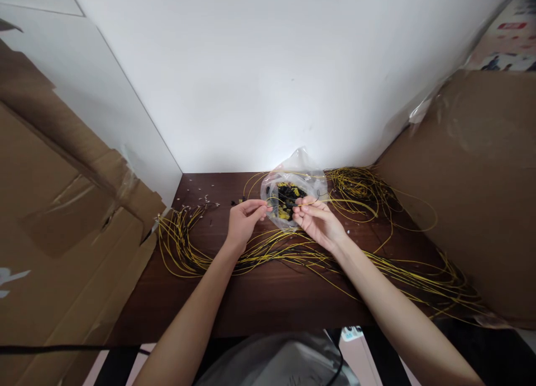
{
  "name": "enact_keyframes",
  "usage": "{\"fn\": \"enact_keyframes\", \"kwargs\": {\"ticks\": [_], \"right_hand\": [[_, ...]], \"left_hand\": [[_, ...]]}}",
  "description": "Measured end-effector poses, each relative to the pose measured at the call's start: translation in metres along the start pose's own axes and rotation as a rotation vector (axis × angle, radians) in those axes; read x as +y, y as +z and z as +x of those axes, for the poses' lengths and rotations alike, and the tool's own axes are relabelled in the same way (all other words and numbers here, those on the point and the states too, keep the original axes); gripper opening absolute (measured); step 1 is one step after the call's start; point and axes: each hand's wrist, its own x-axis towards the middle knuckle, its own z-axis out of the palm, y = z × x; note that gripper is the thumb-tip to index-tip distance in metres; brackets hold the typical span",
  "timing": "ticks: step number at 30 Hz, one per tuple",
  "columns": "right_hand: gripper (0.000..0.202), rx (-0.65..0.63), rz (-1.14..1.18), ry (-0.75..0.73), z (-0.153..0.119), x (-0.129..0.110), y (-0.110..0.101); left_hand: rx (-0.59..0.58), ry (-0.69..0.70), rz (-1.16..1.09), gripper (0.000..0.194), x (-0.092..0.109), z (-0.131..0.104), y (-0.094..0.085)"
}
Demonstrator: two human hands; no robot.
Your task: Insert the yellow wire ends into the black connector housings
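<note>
My left hand (247, 218) pinches a thin wire between thumb and forefinger, in front of a clear plastic bag. Across the gap, my right hand (318, 219) grips thin yellow and black wires (343, 200) with its fingertips; the exact join between the hands is too small to make out. Behind them the clear plastic bag (307, 171) stands open, with small black and yellow pieces (288, 193) inside. Below my hands a long bundle of yellow and black wires (268, 253) runs across the dark wooden table (293, 305).
A tangled coil of yellow wire (355, 184) lies at the back right. Tiny white bits (201, 199) are scattered at the back left. Cardboard boxes stand on the left (71, 207) and right (464, 179). A white wall (268, 79) closes off the back.
</note>
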Motion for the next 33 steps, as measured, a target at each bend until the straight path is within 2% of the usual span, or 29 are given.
{"fn": "enact_keyframes", "kwargs": {"ticks": [14,27,33], "right_hand": [[0.012,0.017,0.003,-0.085,0.001,-0.003,0.0],[0.009,-0.028,0.025,-0.169,0.002,-0.008,-0.005],[0.01,0.017,-0.019,-0.215,0.002,-0.01,-0.004]], "left_hand": [[-0.008,0.009,0.034,0.024,0.0,0.0,-0.001],[-0.008,0.142,0.212,0.02,-0.009,0.004,-0.005],[-0.054,0.204,0.333,0.019,-0.009,0.004,-0.007]]}}
